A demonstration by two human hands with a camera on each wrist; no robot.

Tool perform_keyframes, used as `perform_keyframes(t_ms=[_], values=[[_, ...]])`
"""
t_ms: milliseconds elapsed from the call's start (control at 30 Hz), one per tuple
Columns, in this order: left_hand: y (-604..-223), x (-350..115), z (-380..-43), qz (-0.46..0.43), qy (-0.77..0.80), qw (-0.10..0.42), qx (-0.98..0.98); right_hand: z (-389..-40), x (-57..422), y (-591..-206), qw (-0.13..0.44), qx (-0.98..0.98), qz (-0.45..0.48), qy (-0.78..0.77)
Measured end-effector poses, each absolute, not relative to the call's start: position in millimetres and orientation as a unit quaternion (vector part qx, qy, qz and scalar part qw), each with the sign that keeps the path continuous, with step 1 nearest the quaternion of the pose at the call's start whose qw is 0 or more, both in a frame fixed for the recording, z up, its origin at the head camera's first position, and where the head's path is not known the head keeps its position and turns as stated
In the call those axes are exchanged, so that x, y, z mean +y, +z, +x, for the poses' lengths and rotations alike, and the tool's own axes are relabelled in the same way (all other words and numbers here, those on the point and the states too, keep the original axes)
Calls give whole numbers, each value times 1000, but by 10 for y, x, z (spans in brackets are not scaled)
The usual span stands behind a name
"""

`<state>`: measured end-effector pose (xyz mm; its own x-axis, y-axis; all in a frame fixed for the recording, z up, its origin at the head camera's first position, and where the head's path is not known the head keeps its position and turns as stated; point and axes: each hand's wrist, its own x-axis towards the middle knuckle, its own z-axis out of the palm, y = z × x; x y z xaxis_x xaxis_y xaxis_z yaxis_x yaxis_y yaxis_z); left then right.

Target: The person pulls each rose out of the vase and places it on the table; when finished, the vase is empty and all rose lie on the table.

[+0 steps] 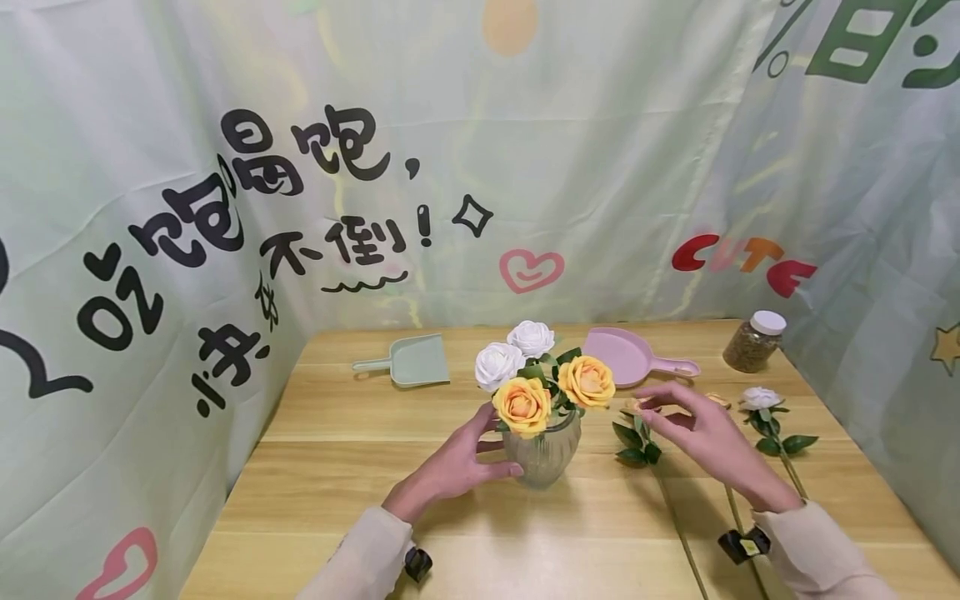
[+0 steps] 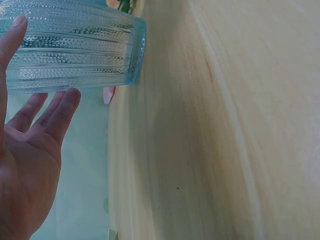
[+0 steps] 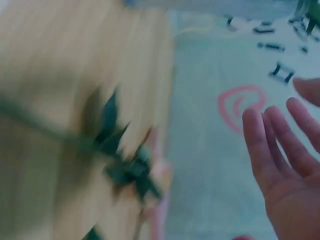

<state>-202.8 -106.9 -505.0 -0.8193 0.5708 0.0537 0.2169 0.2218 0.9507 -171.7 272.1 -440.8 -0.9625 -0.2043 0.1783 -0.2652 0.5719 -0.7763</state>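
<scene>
Notably, vase (image 2: 75,55) dimples, left-wrist view only

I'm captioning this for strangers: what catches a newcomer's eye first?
Probably the yellow roses and white roses in the glass vase in the head view's lower middle, with the left hand at the vase's side. Next, the big black lettering on the backdrop at left, then the colourful CUTE at right.

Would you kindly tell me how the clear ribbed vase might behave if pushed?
The vase may tip readily, since four roses crowd its top. It looks rigid and perhaps breakable, being see-through like glass. Its ribbed, beaded surface should offer fingers some grip.
</scene>
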Motion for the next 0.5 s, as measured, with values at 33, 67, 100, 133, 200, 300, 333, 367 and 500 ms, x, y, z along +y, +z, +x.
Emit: perform_keyframes(t_ms=[33, 67, 100, 133, 200, 300, 333, 367, 500], values=[[-5052, -1071, -2028, 256, 568, 155, 767, -1708, 2658, -4379, 25, -878, 143, 455], [-5057, -1074, -2029, 256, 567, 155, 768, -1698, 2596, -4357, 14, -871, 156, 466], [-5062, -1075, -2030, 255, 567, 154, 768, -1693, 2533, -4348, 2, -862, 168, 478], [-5065, -1077, -2028, 255, 567, 153, 768, -1683, 2474, -4348, -15, -855, 178, 487], [-5065, -1076, -2027, 255, 569, 153, 767, -1667, 2363, -4371, -53, -836, 192, 512], [-5061, -1069, -2024, 258, 571, 155, 764, -1650, 2227, -4439, -104, -803, 200, 552], [-5058, -1066, -2021, 258, 572, 155, 763, -1648, 2192, -4467, -115, -795, 202, 561], [-5057, -1064, -2021, 259, 572, 155, 763, -1649, 2158, -4494, -119, -787, 205, 569], [-5059, -1065, -2025, 262, 569, 152, 765, -1658, 2056, -4589, -99, -781, 210, 579]])
